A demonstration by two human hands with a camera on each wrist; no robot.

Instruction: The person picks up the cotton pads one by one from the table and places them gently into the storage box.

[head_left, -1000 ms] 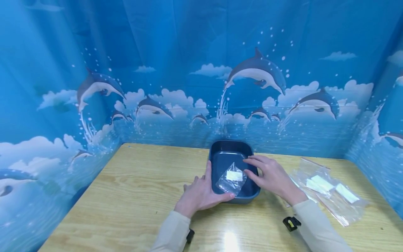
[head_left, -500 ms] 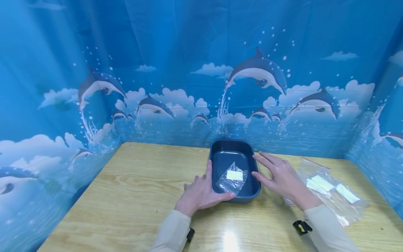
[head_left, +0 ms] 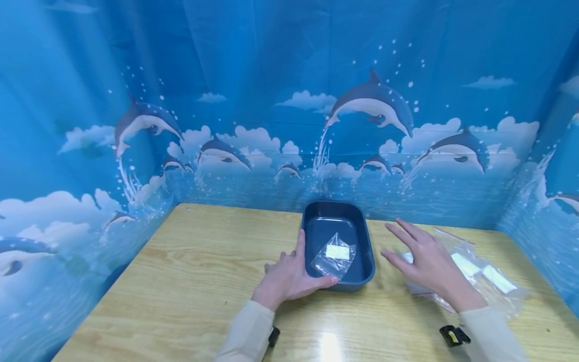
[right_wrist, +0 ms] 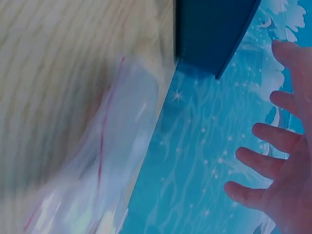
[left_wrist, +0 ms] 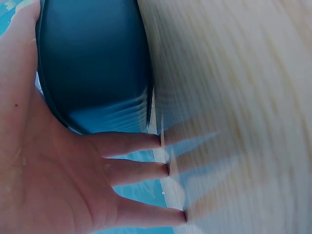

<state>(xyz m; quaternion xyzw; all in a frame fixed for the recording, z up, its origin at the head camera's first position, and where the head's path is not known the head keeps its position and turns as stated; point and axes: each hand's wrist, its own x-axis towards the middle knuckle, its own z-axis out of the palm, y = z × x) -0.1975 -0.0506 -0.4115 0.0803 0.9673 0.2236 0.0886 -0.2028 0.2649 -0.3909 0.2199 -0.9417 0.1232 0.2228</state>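
Note:
A dark blue rectangular tray (head_left: pixel 338 222) stands on the table, with a small clear zip bag (head_left: pixel 326 265) holding a white label lying inside it. My left hand (head_left: pixel 288 279) rests against the tray's near left corner, thumb along the front rim and index finger along the left side. In the left wrist view its other fingers are straight, their tips on the tabletop. To the right of the tray, my right hand (head_left: pixel 427 261) hovers with fingers spread and nothing in them. It partly covers several clear zip bags (head_left: pixel 490 296) with white labels.
The pale wooden table (head_left: pixel 203 261) reaches back to a blue curtain (head_left: pixel 253 100) printed with dolphins, which also hangs at both sides. The tray stands close to the table's back edge.
My right hand has moved from over the tray out to the right, towards the bags, its fingers spreading. The left hand, the tray and the small bag in it stay in place.

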